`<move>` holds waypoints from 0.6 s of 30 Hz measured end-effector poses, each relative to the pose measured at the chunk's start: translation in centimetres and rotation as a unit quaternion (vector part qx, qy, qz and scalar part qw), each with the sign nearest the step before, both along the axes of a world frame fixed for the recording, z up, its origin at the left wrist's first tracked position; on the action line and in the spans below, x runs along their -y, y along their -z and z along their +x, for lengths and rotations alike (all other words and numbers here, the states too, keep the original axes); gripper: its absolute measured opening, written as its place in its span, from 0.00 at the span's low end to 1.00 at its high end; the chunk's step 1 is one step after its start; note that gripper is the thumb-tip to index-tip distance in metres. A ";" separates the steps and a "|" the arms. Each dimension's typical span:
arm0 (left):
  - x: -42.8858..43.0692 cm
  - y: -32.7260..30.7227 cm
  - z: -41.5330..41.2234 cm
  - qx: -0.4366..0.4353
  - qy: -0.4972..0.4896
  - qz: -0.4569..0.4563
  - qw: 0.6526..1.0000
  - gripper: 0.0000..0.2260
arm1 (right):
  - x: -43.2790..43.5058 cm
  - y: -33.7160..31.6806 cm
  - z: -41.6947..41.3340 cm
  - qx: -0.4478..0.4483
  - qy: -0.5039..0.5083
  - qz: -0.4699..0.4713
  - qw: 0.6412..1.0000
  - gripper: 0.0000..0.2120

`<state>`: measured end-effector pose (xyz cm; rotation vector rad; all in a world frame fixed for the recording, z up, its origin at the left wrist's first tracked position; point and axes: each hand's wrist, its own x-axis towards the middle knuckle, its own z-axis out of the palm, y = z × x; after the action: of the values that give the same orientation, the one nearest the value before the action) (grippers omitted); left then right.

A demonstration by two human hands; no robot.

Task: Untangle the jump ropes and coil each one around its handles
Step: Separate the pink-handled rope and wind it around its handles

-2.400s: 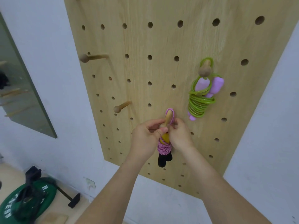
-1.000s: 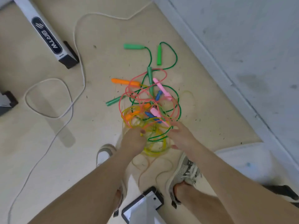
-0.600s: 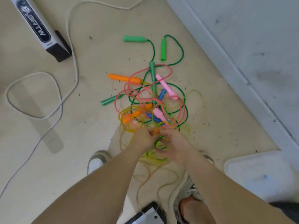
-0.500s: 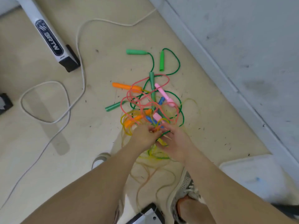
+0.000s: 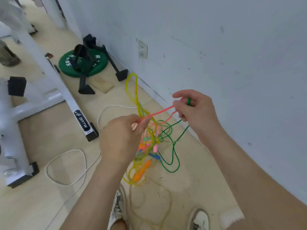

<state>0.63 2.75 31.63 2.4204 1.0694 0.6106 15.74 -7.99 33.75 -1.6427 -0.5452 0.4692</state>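
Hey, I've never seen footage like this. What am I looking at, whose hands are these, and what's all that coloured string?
There is no machine here. A person wears one camera on the head, looking forward and down, so you see their own bare arms. The left hand and the right hand each pinch a pink plastic jump rope, pulled taut between them. A green cord passes between the right fingers. Below hangs a tangle of yellow, green and pink ropes with orange, pink and blue handles. On the beige floor lie a white cable and a green weight plate.
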 end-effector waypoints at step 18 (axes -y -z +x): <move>0.6 -2.7 4.8 0.420 0.123 -0.422 0.794 0.18 | -0.3 7.3 -0.9 0.031 -0.298 -0.261 0.917 0.06</move>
<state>5.45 2.12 34.35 1.2294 0.4476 0.7764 14.85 -7.66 26.41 -1.9879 -1.0455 1.0882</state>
